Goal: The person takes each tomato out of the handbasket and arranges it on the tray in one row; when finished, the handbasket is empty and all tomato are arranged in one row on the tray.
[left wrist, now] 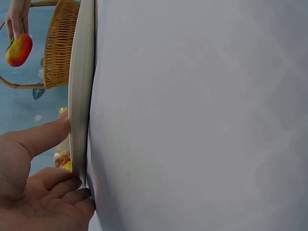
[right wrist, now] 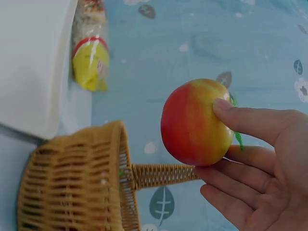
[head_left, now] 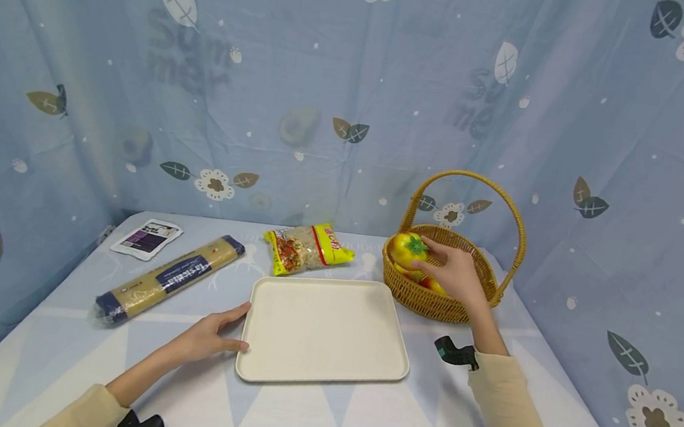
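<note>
A red and yellow fruit with a green leafy top (head_left: 408,250) (right wrist: 196,122) is pinched between the thumb and fingers of my right hand (head_left: 454,272) (right wrist: 264,163), at the left rim of a wicker basket (head_left: 426,303) (left wrist: 58,45) (right wrist: 72,178). More fruit (head_left: 433,285) lies inside the basket. My left hand (head_left: 203,338) (left wrist: 43,183) is at the left edge of a cream tray (head_left: 325,334) (left wrist: 82,77) (right wrist: 33,62), thumb and fingers touching its rim, fingers partly bent in the left wrist view.
Behind the tray lies a yellow and clear food bag (head_left: 305,248) (right wrist: 91,60). A long pasta pack (head_left: 171,278) lies at the left, with a white and purple packet (head_left: 147,238) behind it. The basket's tall handle (head_left: 520,236) arches up at the right.
</note>
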`<state>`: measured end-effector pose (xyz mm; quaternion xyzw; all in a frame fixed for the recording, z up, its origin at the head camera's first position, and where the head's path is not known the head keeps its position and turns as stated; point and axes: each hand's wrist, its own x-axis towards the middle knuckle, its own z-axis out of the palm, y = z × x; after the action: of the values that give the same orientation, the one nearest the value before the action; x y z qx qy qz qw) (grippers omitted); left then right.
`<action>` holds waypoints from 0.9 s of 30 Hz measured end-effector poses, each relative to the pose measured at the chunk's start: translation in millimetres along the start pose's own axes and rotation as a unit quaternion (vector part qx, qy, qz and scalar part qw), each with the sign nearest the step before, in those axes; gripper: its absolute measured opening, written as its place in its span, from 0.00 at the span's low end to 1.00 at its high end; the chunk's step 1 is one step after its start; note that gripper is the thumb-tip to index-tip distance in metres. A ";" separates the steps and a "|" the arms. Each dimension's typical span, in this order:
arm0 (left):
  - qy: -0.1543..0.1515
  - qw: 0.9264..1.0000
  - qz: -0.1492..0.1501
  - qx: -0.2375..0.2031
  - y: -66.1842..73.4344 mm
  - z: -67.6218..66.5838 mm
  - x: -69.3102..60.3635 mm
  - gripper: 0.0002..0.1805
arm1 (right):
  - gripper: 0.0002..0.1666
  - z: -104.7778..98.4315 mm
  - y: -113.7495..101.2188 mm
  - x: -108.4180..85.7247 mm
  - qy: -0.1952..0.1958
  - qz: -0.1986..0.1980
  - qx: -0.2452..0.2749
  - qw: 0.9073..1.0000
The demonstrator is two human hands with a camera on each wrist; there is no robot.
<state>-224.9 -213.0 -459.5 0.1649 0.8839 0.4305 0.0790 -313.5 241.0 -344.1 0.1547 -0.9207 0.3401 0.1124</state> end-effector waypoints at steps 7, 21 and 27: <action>0.000 1.000 0.003 -0.001 -0.5 0.3 1.3 0.49 | 0.39 18.4 -11.4 -3.2 0.011 -0.003 0.038 0.999; 0.003 1.000 0.000 0.000 0.8 -0.1 0.6 0.49 | 0.36 47.7 -34.0 -3.7 -0.011 -0.025 0.063 0.998; 0.000 1.000 -0.005 -0.006 1.0 0.3 0.3 0.49 | 0.36 69.3 -44.1 -1.4 -0.040 -0.026 0.073 0.996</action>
<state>-224.9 -212.1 -458.9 0.1597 0.8821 0.4355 0.0819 -303.3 163.7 -369.9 0.2000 -0.8927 0.3972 0.0732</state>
